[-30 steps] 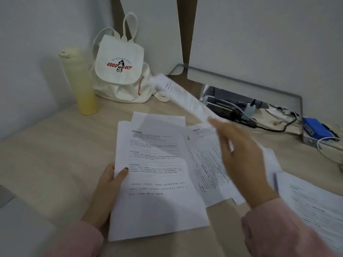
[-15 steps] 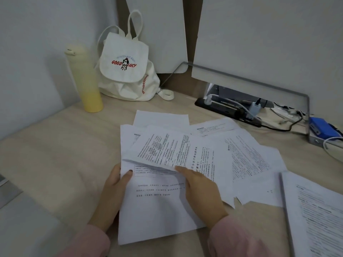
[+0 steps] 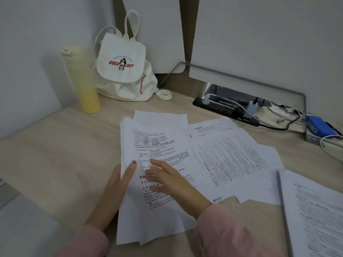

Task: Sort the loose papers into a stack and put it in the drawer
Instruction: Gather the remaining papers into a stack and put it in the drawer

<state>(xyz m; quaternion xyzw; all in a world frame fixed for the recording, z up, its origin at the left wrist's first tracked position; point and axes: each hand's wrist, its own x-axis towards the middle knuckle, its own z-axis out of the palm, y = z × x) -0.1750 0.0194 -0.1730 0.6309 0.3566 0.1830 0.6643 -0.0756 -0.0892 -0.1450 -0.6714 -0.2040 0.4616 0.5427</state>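
A small stack of printed papers (image 3: 157,216) lies on the wooden desk in front of me. My left hand (image 3: 118,184) grips the stack's left edge, thumb on top of the sheets. My right hand (image 3: 172,180) lies flat on the top sheet with its fingers straight, pressing it onto the stack. More loose printed sheets (image 3: 233,156) are spread on the desk just to the right, partly overlapping one another. A blank sheet (image 3: 159,116) pokes out behind the stack. No drawer is visible.
A yellow bottle (image 3: 81,80) and a white drawstring backpack (image 3: 124,71) stand at the back left. A black power strip (image 3: 226,110) with cables and a blue box (image 3: 321,127) lie at the back right. Another printed document (image 3: 315,216) sits at the right edge.
My right hand has brought a sheet from up in the air down onto the stack and now lies flat on it. My left hand has stayed on the stack's left edge.
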